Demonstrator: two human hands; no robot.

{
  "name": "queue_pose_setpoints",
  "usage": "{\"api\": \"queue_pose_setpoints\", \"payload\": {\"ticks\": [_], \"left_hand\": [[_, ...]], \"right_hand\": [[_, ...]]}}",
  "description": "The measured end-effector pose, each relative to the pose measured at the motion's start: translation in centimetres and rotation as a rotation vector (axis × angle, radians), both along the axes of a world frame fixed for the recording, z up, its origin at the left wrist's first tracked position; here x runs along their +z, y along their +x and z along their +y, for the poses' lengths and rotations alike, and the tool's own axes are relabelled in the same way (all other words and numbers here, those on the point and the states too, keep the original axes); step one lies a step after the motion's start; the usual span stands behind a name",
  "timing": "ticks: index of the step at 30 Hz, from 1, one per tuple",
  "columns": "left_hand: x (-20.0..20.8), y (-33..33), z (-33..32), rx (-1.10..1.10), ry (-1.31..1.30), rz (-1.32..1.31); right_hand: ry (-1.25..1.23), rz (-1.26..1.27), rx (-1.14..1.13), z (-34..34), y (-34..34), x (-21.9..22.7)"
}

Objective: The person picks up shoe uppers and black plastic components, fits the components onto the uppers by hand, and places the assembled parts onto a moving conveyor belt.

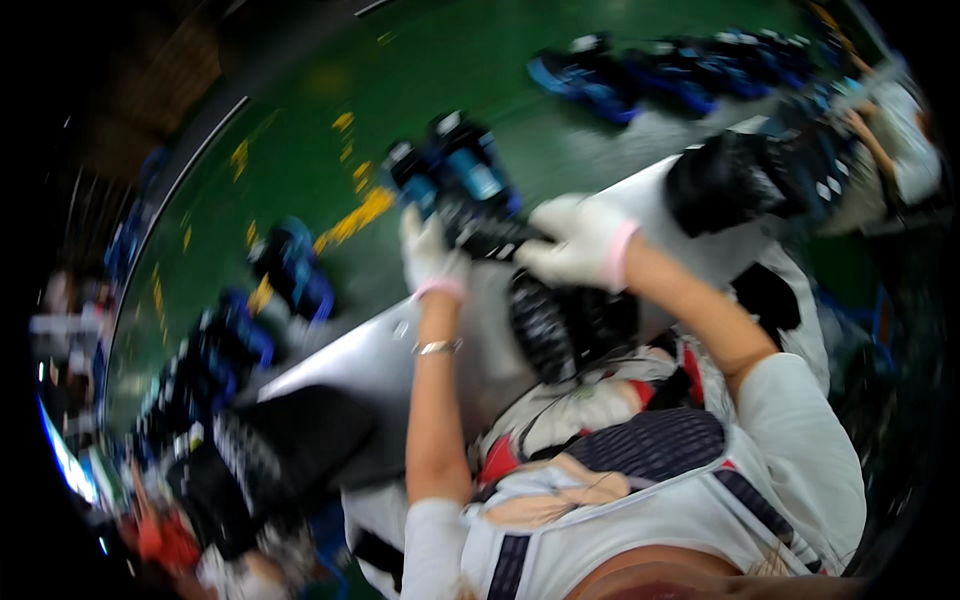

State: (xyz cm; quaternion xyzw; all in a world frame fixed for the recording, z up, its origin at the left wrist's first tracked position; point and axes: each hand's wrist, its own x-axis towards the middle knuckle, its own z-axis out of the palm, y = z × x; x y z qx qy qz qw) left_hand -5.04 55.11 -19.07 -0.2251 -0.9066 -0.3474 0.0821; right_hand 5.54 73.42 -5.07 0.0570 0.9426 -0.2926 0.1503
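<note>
A black shoe point(487, 234) with small pale marks is stretched between my two white-gloved hands, over the near edge of the green belt. My left hand point(433, 256), with a pink cuff, is closed at its left end. On its right end, my right hand point(578, 238) is closed too, fingers pointing left. Motion blur hides the exact finger positions. Just beyond the held shoe stand two dark shoes with light-blue tops point(468, 160). Below my right hand, more black shoe pieces point(565, 325) with a patterned surface rest on the metal ledge in front of my body.
The green belt point(310, 140) bears yellow marks and rows of blue-and-black shoes point(590, 75) at far right and left point(215, 340). Along the metal ledge point(345, 350) lie black heaps at left point(300, 430) and right point(720, 180). Co-workers point(905, 135) sit at both sides.
</note>
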Motion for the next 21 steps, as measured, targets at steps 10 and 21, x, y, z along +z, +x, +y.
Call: {"api": "queue_pose_setpoints", "payload": {"ticks": [10,21], "left_hand": [[-2.5,-0.2,0.2,-0.016,-0.374,0.065],[0.1,-0.8,0.9,0.06,-0.186,-0.157]], "right_hand": [[0.067,0.152,0.401,0.5,-9.0,0.4],[0.24,-0.017,0.306,-2.4,-17.3,0.2]]}}
